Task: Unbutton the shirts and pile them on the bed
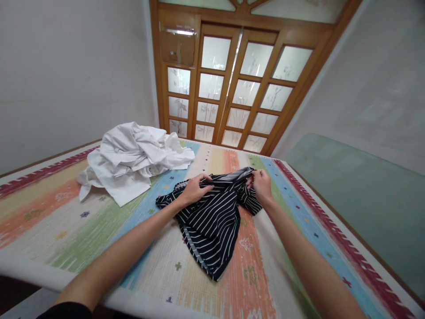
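Observation:
A black shirt with thin white stripes (215, 230) lies crumpled on the table, its lower part spread toward me. My left hand (196, 189) is closed on the shirt's upper edge at the left, its thumb and fingers curled round the cloth. At the upper right, my right hand (261, 185) pinches a bunched part of the same edge. Between the two hands the edge is raised a little, and a greyish inner side shows. A sleeve-like flap hangs below my right hand. Some of my left fingertips are hidden in the folds.
A heap of white cloth (133, 155) lies at the table's back left. The table wears a colourful striped cover (139, 283). Beyond it stand wooden doors with glass panes (229, 79). A pale green panel (361, 190) leans along the right wall.

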Demonstrator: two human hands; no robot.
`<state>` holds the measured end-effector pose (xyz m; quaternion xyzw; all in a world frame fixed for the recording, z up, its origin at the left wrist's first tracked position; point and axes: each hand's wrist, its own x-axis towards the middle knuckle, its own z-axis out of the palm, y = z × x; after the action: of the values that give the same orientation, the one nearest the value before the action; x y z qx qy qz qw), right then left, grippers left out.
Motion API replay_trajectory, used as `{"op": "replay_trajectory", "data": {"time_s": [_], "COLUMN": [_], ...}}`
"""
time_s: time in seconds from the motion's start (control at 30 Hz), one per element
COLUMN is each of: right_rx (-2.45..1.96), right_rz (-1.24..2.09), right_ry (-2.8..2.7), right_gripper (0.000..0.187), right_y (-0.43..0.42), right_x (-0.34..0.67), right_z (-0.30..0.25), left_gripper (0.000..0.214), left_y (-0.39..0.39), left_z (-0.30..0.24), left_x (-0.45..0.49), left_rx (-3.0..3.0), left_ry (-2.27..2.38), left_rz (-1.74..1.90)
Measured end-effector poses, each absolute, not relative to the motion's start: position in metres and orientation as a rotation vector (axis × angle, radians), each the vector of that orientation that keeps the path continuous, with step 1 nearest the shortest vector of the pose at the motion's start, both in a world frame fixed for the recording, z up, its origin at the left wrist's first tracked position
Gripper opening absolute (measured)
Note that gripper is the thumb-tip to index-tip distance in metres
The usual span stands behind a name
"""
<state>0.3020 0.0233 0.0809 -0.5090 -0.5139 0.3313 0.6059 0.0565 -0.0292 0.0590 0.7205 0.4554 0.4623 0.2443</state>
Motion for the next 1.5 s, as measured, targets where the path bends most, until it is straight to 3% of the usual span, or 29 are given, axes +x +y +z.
{"op": "replay_trajectory", "data": {"time_s": [0.2, 0.4, 0.67, 0.9, 1.17, 1.5], "right_rx": [-0.923, -1.117, -1.149, -0.997, -0.952, -0.914], "right_rz": [0.782, 1.209, 1.468, 1.319, 1.239, 1.103], "right_ry": [-1.13, -1.541, -1.62, -1.449, -1.465, -1.48], "right_gripper": [0.03, 0.046, 0.034, 0.032, 0.035, 0.03], "right_y": [0.019, -0.014, -0.029, -0.029, -0.032, -0.04], "right_x": [0.289, 0.247, 0.235, 0.238, 0.236, 0.242], "right_z": [0.127, 0.112, 0.095, 0.094, 0.089, 0.081], "left_gripper": [0.026, 0.022, 0.019, 0.012, 0.031, 0.021], "left_y": [-0.024, -0.041, -0.056, -0.051, -0.044, -0.038], "left_z": [0.111, 0.126, 0.116, 0.118, 0.116, 0.088], "left_x": [0.057, 0.061, 0.047, 0.026, 0.048, 0.07], "left_rx": [1.943, 1.869, 1.78, 1.864, 2.195, 2.155], "left_ry": [1.176, 1.14, 1.148, 1.136, 1.193, 1.115], "left_rz": [1.404, 1.425, 1.336, 1.125, 0.88, 1.111]}}
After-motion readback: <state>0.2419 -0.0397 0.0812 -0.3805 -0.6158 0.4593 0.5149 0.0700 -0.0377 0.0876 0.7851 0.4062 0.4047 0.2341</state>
